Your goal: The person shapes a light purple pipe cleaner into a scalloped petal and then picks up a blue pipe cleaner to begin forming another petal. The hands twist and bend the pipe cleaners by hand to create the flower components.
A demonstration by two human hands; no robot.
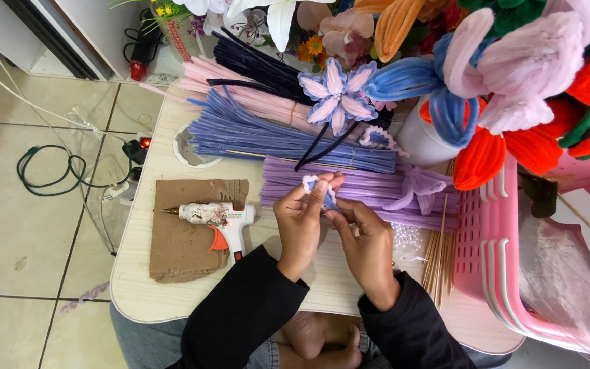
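Tiled floor all round, cables trailing off at 9 o'clock, and your pale bench [172, 301] sits in the middle of it. Biggest thing is the pink basket [513, 253] at 3 o'clock, then the fuzzy-wire flowers [513, 61] at 1 o'clock and the purple stem bundles [288, 133] at 12. The glue gun [216, 217] lies on cardboard [182, 256] at 9 o'clock.

Your left hand [300, 225] and right hand [369, 242] meet mid-bench, fingers pinched tight on a small lilac-and-white fuzzy wire piece [317, 188], held up off the bench. Looks like you're mid-twist, shaping a petal loop. I'd guess the next bend needs a firm pinch at the base so the loop doesn't unwind.
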